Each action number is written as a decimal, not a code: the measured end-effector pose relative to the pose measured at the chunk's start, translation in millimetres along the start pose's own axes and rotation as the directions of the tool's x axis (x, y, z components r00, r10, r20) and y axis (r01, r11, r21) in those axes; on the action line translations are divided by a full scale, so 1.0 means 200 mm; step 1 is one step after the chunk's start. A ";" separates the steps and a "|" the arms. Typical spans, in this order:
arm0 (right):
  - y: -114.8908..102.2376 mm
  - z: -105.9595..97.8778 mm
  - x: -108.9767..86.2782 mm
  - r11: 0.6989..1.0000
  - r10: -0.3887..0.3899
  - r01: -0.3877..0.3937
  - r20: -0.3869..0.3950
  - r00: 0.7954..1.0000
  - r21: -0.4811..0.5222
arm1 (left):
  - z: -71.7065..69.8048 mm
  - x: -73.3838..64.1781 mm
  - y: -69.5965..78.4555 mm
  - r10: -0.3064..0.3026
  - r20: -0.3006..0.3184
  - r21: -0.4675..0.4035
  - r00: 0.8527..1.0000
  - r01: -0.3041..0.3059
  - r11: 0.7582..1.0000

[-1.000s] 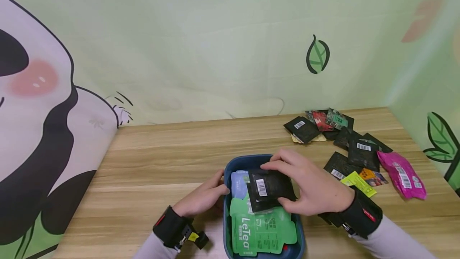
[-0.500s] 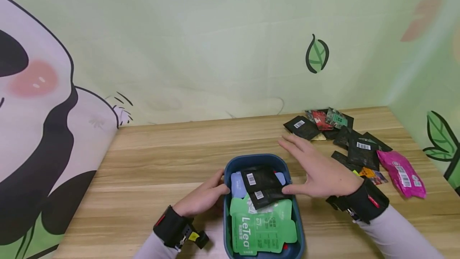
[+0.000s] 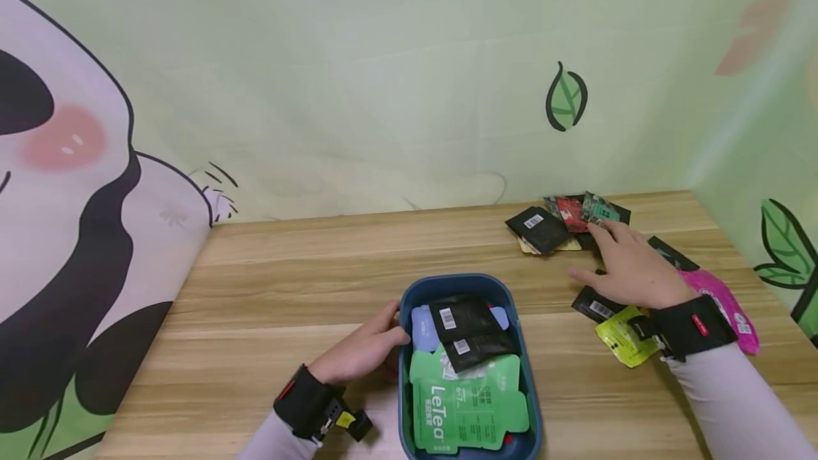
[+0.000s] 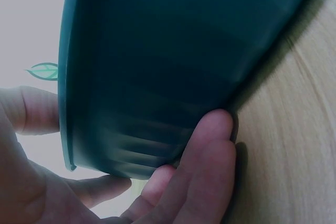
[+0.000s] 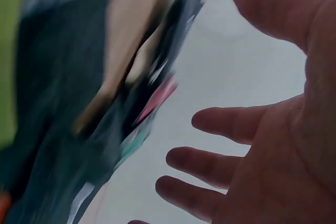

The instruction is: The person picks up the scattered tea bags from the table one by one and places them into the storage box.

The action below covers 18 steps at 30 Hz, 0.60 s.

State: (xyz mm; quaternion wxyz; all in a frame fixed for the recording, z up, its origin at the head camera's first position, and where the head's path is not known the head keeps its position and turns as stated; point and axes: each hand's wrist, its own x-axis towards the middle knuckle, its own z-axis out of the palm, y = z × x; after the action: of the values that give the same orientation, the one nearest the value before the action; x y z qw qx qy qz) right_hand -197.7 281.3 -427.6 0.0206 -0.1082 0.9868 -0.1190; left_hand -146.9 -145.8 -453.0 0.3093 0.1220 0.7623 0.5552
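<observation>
My left hand (image 3: 366,348) holds a dark blue plastic bin (image 3: 404,389) at its left wall. In the left wrist view the thumb meets the bin's rim (image 4: 64,103) while the other fingers lie along the outer wall. Inside are a flat green LeTea pack (image 3: 469,410), a light blue pack (image 3: 423,329) and two black packets (image 3: 469,318), lying on top. My right hand (image 3: 639,268) hovers with spread fingers over the packet pile at right, holding nothing and hiding part of it. Its fingertips overlap a green-printed packet (image 3: 601,208) in the head view.
Around the right hand lie a magenta pouch (image 3: 731,314), a yellow packet (image 3: 623,339) and a black packet (image 3: 594,302). Further back are another black packet (image 3: 539,228) and a red one (image 3: 571,213). A printed green backdrop (image 3: 415,91) borders the wooden table (image 3: 300,268).
My right hand has let go of a black packet in the bin, then moved right and back over the pile. The yellow packet has shifted slightly toward me. The left hand stays put.
</observation>
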 end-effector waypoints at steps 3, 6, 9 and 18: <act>0.09 0.00 0.00 0.998 0.056 -0.056 0.018 0.998 -0.011 | 0.00 0.00 0.00 0.002 0.001 -0.007 1.000 -0.002 1.000; 0.18 -0.01 0.00 0.995 0.102 -0.102 0.038 0.994 0.002 | 0.00 0.00 0.00 0.004 0.003 -0.009 1.000 -0.004 1.000; 0.26 -0.02 -0.02 0.990 0.143 -0.144 0.060 0.988 0.012 | 0.00 0.00 0.00 0.006 0.003 -0.007 1.000 -0.006 1.000; 0.47 -0.10 -0.10 0.975 0.223 -0.222 0.092 0.970 -0.024 | 0.00 0.00 -0.01 0.005 0.000 -0.005 1.000 -0.005 1.000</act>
State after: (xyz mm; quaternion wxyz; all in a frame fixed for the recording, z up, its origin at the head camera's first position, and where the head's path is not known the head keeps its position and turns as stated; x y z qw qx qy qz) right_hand -198.6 378.7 -430.4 0.0795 -0.0025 0.9914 -0.1042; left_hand -147.2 -146.4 -454.7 0.3083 0.1234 0.7606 0.5579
